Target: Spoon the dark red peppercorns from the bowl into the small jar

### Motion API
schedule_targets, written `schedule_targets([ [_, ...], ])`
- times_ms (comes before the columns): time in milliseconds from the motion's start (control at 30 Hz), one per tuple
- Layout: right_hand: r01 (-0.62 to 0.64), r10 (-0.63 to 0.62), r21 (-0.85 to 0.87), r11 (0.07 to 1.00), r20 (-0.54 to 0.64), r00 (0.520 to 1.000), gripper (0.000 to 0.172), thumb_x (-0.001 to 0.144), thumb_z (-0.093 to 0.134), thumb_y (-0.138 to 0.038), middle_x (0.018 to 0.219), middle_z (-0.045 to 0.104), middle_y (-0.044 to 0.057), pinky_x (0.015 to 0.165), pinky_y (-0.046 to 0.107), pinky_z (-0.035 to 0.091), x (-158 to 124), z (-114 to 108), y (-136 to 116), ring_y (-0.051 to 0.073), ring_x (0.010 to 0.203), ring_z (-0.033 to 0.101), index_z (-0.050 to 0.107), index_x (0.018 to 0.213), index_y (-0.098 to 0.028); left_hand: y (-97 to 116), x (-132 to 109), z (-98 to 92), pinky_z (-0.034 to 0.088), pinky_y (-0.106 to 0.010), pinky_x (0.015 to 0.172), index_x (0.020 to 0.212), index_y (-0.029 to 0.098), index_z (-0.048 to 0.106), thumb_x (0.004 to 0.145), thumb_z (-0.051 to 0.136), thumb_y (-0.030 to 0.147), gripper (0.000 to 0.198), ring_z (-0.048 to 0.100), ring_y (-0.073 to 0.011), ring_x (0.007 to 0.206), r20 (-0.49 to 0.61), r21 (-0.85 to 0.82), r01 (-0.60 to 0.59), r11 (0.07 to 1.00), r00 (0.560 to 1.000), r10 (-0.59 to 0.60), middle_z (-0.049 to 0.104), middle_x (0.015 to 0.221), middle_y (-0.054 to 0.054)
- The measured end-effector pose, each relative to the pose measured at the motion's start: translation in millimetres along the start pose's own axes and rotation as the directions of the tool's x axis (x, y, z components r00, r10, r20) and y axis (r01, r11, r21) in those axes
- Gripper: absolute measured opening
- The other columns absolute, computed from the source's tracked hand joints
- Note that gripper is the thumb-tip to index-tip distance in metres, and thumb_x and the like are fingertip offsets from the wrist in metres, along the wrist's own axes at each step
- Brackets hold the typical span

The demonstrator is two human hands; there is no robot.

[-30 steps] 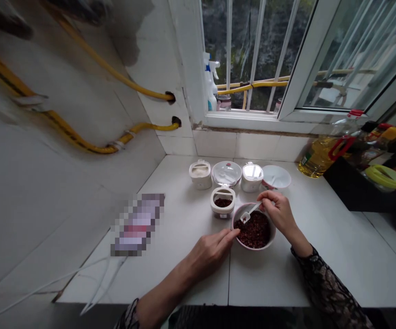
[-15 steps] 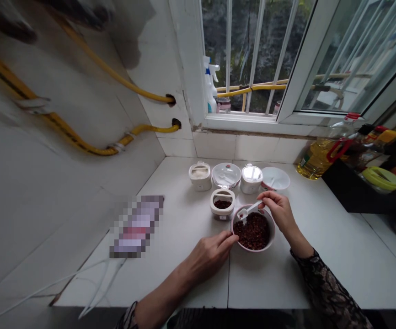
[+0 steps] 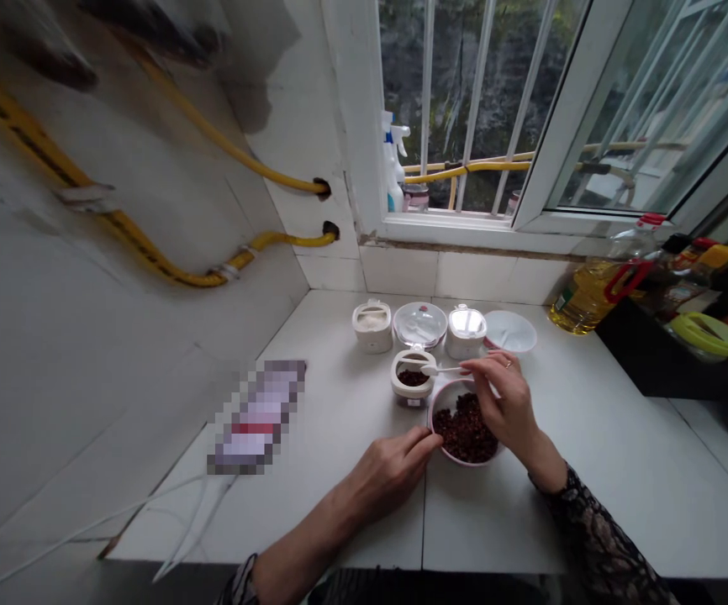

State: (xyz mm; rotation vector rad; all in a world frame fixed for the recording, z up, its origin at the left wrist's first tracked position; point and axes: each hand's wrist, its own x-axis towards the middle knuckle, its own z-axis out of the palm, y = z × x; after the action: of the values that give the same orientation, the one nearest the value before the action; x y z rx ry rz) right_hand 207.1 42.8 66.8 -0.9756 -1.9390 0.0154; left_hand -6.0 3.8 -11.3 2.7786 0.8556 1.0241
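Note:
A small white spoon [image 3: 443,370] is pinched by its handle in my right hand [image 3: 508,403]. Its head is over the opening of a seasoning jar [image 3: 413,402] that contains dark red flakes. Below my right hand stands a pink-rimmed bowl [image 3: 435,399] with a heap of similar dark red flakes [image 3: 468,433], partly covered by the hand. My left hand [image 3: 393,466] grips the bowl's left rim, fingers together, with its wrist low over the counter.
Behind the jar are a jar with pale contents [image 3: 371,328], a lidded jar [image 3: 466,333] and two white bowls [image 3: 419,323]. An oil bottle [image 3: 582,290] and a black condiment box [image 3: 632,349] stand right. A blurred-out object [image 3: 260,420] with a white cable lies left.
My right hand has moved the spoon from above the bowl leftward and up to the jar's opening. My left hand stays on the bowl's rim. The view has shifted slightly.

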Motion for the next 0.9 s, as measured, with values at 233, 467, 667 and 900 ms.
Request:
schedule_targets([
  [233,-0.053,0.072,-0.167,0.985,0.113,0.991,0.019,0.082,0.047,-0.012,0.067,0.068,0.001,0.089,0.04,0.039,-3.9,-5.7,17.5,0.019,0.066,0.06,0.062,0.076,-0.022,0.8,1.9,-2.3,0.056,-0.019,0.06,0.117,0.016,0.05,0.094,0.035,0.008,0.029,0.068,-0.0133,0.075,-0.011,0.008,-0.003,1.0,1.0,0.003,0.067,0.096,-0.008],
  [467,-0.118,0.147,-0.134,0.984,0.233,0.961,0.021,0.08,0.046,-0.01,0.069,0.071,0.001,0.093,0.04,0.036,-11.1,9.2,14.2,0.017,0.066,0.061,0.064,0.076,-0.021,2.3,4.4,-5.0,0.057,-0.021,0.06,0.116,0.015,0.05,0.094,0.036,0.008,0.027,0.068,-0.0143,0.074,-0.014,0.005,-0.013,1.0,1.0,0.013,0.067,0.095,-0.008],
  [667,-0.296,0.298,-0.038,0.954,0.138,0.944,0.023,0.077,0.046,-0.012,0.061,0.068,-0.002,0.085,0.037,0.042,-7.7,2.1,20.9,0.019,0.067,0.061,0.064,0.069,-0.023,2.0,4.1,-4.9,0.056,-0.019,0.06,0.116,0.016,0.05,0.094,0.035,0.008,0.027,0.068,-0.0124,0.072,-0.02,0.009,-0.008,1.0,1.0,0.008,0.067,0.095,-0.008],
  [900,-0.356,0.356,-0.024,0.934,0.137,0.924,0.023,0.077,0.045,-0.014,0.059,0.068,-0.001,0.077,0.035,0.044,-7.9,3.3,22.0,0.019,0.065,0.061,0.064,0.067,-0.023,0.6,2.4,-2.4,0.057,-0.02,0.062,0.116,0.015,0.051,0.094,0.035,0.008,0.028,0.068,-0.0136,0.077,-0.017,-0.006,-0.008,1.0,1.0,0.008,0.067,0.097,-0.009],
])
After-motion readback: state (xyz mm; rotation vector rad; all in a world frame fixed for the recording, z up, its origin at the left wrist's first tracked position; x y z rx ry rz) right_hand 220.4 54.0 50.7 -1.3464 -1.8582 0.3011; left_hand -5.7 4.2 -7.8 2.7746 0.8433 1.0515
